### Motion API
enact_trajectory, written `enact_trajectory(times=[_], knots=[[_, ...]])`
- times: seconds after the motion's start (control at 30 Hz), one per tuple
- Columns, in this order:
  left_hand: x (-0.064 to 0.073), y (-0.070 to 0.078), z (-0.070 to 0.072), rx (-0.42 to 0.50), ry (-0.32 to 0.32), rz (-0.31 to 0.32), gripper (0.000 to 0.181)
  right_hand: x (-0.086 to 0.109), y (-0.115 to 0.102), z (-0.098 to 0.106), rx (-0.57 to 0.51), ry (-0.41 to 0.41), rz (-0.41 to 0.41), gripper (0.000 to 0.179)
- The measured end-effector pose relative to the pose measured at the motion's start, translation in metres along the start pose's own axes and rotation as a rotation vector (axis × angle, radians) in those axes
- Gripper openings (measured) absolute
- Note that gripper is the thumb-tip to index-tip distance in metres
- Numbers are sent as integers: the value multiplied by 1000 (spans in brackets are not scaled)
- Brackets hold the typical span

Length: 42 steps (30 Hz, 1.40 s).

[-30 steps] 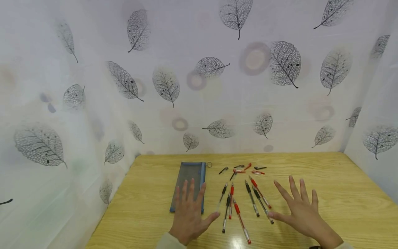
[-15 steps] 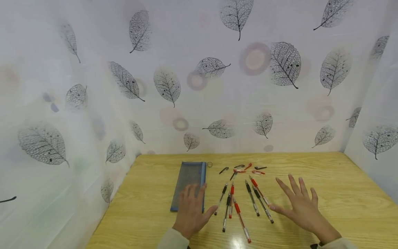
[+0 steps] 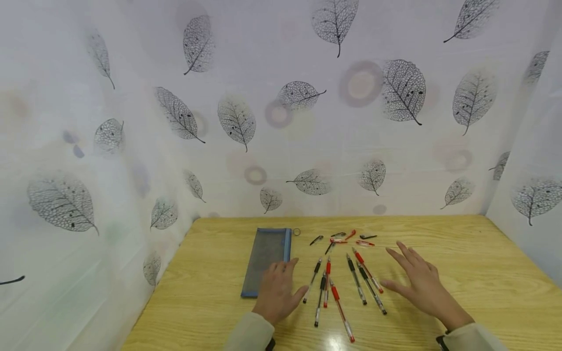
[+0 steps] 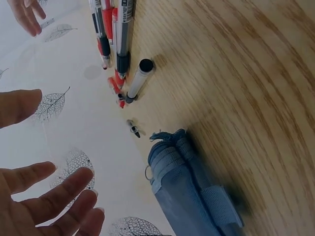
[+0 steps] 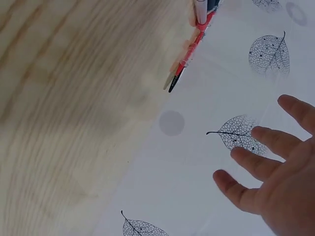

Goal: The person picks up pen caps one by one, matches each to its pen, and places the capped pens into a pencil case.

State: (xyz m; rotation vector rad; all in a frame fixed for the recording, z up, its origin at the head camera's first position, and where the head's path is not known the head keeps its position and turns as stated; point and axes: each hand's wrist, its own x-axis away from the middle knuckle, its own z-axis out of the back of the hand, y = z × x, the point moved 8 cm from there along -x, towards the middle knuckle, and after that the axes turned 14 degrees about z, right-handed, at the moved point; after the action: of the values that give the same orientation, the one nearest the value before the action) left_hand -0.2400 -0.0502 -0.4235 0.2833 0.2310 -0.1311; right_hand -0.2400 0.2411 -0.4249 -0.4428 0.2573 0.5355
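My left hand (image 3: pixel 278 295) hovers over the lower right corner of a grey mesh zip pouch (image 3: pixel 263 253) with blue edges, its fingers relaxed and slightly bent. In the left wrist view, that hand (image 4: pixel 49 196) holds nothing and is apart from the pouch (image 4: pixel 189 184). Uncapped gel pens lie loosely between my hands, among them a red pen (image 3: pixel 337 297) nearest me and a black pen (image 3: pixel 355 280) farther right. To their right is my right hand (image 3: pixel 417 285), thumb toward the pens; the right wrist view shows its spread fingers (image 5: pixel 258 164) holding nothing.
Behind the pens lie several loose pen caps, including a black cap (image 3: pixel 368 236) and a red cap (image 3: pixel 350 234). A small metal ring (image 3: pixel 296 232) is at the pouch's upper right corner. A leaf-patterned sheet (image 3: pixel 325 146) encloses the wooden table (image 3: pixel 206 273) at the back and sides.
My left hand has drawn back, shifted a little right, and its fingers have bent. The right hand has turned, its fingers closer together in the head view. Pouch and pens stay put.
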Motion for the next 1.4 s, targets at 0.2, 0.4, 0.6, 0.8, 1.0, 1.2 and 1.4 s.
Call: enact_trajectory(times=[0.2,0.4,0.6,0.8,1.0,1.2,1.4], knots=[[-6,3,-8,-6,-33,2,56,-8,1,-1,2,49,53,71],[-11,3,-22,-11,-91,36,50,-18,5,-5,-45,53,57,65],[-15,3,-33,24,-153,78,47,-30,9,-9,-60,53,74,62],[-18,6,-40,35,-180,79,41,-38,19,-18,-147,12,8,62],[-20,8,-46,54,-225,89,33,-47,23,-25,-207,-10,-23,53],[-23,11,-55,38,-288,140,31,-61,21,-30,-235,-18,7,50],[-22,15,-57,28,-262,147,22,-73,25,-37,-253,-30,-7,47]])
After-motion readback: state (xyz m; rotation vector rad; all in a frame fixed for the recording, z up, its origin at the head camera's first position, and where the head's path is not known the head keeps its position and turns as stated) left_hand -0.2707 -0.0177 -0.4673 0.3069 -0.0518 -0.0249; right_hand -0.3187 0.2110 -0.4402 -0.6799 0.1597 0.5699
